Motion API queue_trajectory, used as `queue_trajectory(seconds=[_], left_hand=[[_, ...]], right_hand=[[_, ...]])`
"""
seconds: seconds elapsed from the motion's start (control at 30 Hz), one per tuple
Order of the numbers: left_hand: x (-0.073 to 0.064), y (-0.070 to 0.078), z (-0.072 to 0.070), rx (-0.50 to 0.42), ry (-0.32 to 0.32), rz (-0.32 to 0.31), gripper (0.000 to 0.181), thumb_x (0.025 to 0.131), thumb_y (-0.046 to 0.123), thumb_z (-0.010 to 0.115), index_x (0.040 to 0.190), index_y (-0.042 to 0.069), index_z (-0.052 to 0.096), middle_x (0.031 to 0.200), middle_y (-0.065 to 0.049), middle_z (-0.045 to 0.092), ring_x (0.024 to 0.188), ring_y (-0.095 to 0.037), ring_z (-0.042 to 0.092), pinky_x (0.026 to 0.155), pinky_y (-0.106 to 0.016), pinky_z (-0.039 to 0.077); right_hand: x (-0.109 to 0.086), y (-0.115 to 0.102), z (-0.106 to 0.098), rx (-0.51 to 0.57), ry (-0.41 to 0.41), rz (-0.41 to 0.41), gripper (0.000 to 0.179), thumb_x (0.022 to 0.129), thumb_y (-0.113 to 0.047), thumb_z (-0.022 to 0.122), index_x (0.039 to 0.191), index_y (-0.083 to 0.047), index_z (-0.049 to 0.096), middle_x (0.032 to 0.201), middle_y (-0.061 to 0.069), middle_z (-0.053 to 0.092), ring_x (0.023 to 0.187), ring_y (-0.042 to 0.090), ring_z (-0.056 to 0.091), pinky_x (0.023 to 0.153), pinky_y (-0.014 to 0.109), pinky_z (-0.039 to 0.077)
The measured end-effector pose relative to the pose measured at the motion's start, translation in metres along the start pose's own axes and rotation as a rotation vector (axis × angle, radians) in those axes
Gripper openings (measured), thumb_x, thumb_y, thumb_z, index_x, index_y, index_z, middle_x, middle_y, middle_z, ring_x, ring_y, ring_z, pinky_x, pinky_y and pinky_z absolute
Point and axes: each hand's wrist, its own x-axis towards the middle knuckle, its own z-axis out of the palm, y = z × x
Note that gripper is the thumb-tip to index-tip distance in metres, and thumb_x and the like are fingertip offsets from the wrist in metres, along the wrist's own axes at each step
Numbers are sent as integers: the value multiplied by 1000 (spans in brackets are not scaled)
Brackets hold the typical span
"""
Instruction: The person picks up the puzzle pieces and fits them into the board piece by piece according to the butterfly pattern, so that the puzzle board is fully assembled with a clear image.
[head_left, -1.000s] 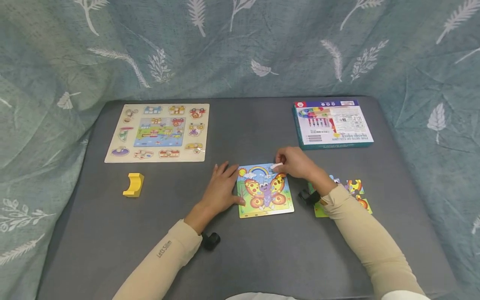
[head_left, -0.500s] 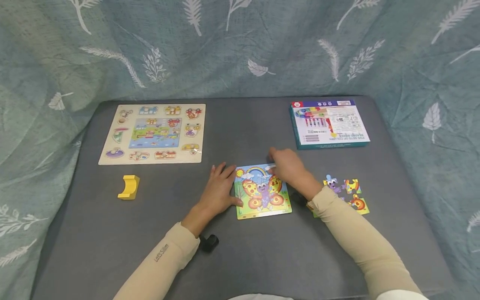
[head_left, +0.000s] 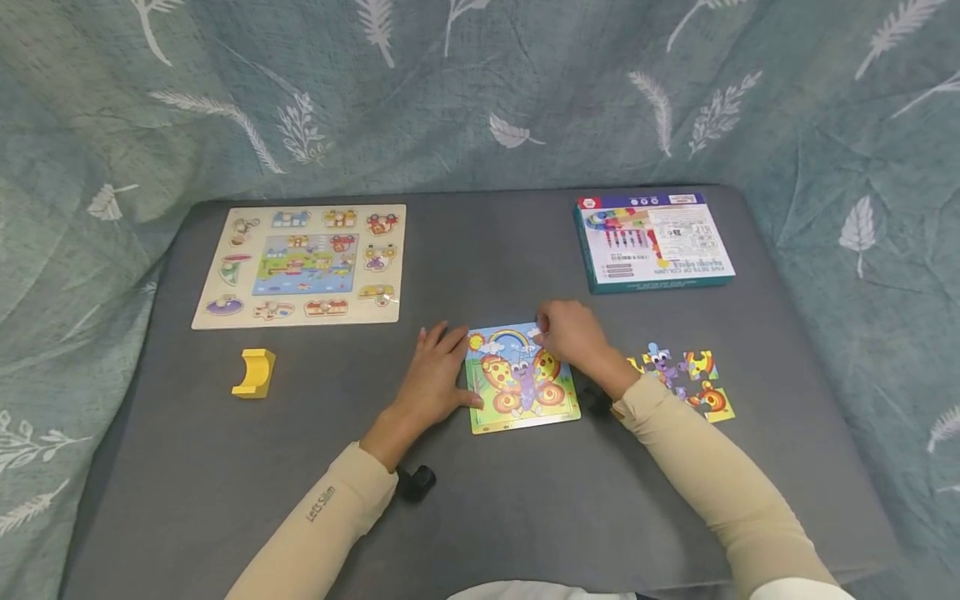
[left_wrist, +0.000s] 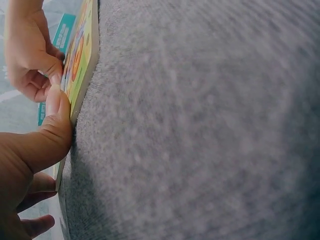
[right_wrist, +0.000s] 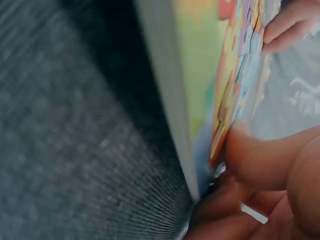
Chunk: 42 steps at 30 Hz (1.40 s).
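Left of the left hand [head_left: 435, 379], a yellow block [head_left: 256, 373] stands on the worktop [head_left: 480, 500]; a wooden inset board [head_left: 367, 312] lies beyond it.

The left hand is extended, not clenched: thumb laid over the near-left margin, fingers along the left edge of the butterfly puzzle [head_left: 525, 383]. The puzzle lies flat between both hands. Its outline is nearly square, so no long axis is evident. The printed butterfly's body runs near to far, head away from the person, with the board turned slightly.

Handling: the board appears thin, stiff and probably light. The glossy face may be slippery; interlocking pieces may lift or chip at the corners. Grip by the rim, one hand per side, and keep level.

The right hand is curled at the far-right corner, thumb on the face, fingers at the edge, pinching it. Whether a separate piece sits between the fingers cannot be told.

Right of the right hand, loose puzzle pieces [head_left: 701, 365] lie partly behind the forearm. A flat box [head_left: 660, 246] rests beyond that hand.
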Motion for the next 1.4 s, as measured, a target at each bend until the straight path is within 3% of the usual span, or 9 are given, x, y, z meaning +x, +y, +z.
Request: queue_trajectory(seconds=[0.17, 0.33, 0.57, 0.7, 0.83, 0.93, 1.13, 1.4], left_hand=[[0, -3, -1, -6, 9, -14, 96, 63, 42, 86, 140, 0, 48, 147, -14, 45, 142, -38, 28, 116, -59, 18], [1, -3, -1, -9, 11, 4, 96, 63, 43, 86, 140, 0, 47, 147, -14, 45, 141, -40, 28, 115, -61, 18], [0, -3, -1, -15, 4, -28, 96, 63, 42, 87, 141, 1, 47, 147, -12, 44, 143, -37, 26, 117, -59, 16], [-1, -3, 1, -22, 12, -28, 97, 63, 42, 87, 141, 1, 47, 147, -12, 44, 143, -37, 26, 117, -59, 14], [-2, -3, 1, -12, 30, -18, 97, 61, 44, 87, 139, 1, 49, 146, -11, 46, 143, -36, 28, 117, -59, 13], [-2, -3, 1, -7, 31, -10, 96, 61, 44, 87, 139, 1, 50, 145, -11, 47, 143, -36, 28, 117, -59, 14], [-1, -3, 0, -12, 32, 0, 96, 61, 43, 88, 139, 1, 50, 145, -12, 47, 142, -37, 29, 117, -60, 14], [1, -2, 1, -27, 27, 1, 97, 61, 43, 88, 139, 1, 49, 146, -12, 46, 143, -36, 28, 117, -59, 14]], right_hand=[[5, 3, 0, 82, -7, 17, 20, 80, -17, 70, 66, -13, 57, 63, 0, 53, 57, 15, 47, 52, 26, 35], [3, 9, 3, 137, 39, 24, 19, 80, -17, 72, 66, -11, 60, 62, 1, 55, 58, 16, 47, 53, 26, 35], [-2, 25, 2, 210, 74, -88, 12, 85, -18, 68, 76, -9, 67, 63, 1, 58, 57, 13, 48, 54, 25, 38], [-21, 47, -21, 122, 53, -107, 11, 87, -16, 68, 89, -5, 69, 73, 5, 62, 66, 17, 53, 61, 32, 43], [-44, 77, -56, -18, -64, -73, 27, 85, -17, 72, 105, 1, 67, 87, 14, 64, 80, 26, 59, 74, 44, 48], [-60, 98, -71, -68, -139, -68, 37, 81, -17, 75, 110, 3, 64, 94, 18, 62, 87, 31, 58, 80, 49, 47], [-77, 117, -69, -96, -157, -58, 44, 75, -18, 81, 109, 3, 62, 99, 20, 58, 90, 32, 56, 81, 50, 45], [-73, 123, -59, -77, -98, -22, 36, 77, -14, 80, 100, 0, 57, 93, 17, 57, 83, 30, 55, 74, 46, 45]])
